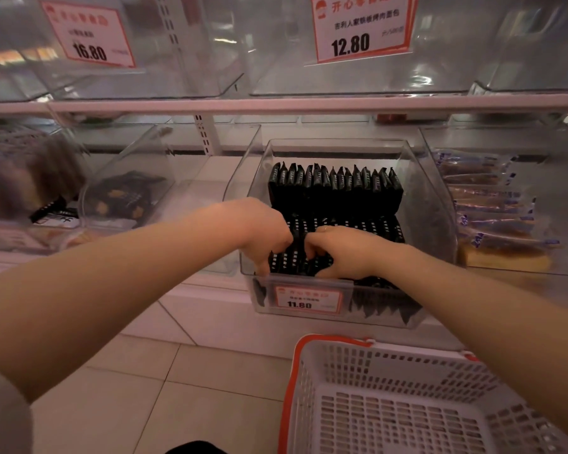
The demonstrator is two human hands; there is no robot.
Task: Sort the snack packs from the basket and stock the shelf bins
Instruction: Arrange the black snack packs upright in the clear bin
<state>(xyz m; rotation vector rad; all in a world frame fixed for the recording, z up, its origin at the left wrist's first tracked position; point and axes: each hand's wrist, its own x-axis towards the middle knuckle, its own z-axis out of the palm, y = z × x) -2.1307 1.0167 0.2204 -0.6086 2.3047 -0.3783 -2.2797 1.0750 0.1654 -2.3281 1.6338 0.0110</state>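
Fingers of left hand and right hand curl down, knuckles nearly touching, clamped on black snack packs w/ white dotted print inside clear bin; just below fingertips the bin's front tag reads 11.80. Above fingers, upper-shelf tags read 12.80 and 16.80; Chinese text too blurred. Below right wrist sits white basket w/ orange rim on pale tile floor; both forearms bare, stretched fwd.
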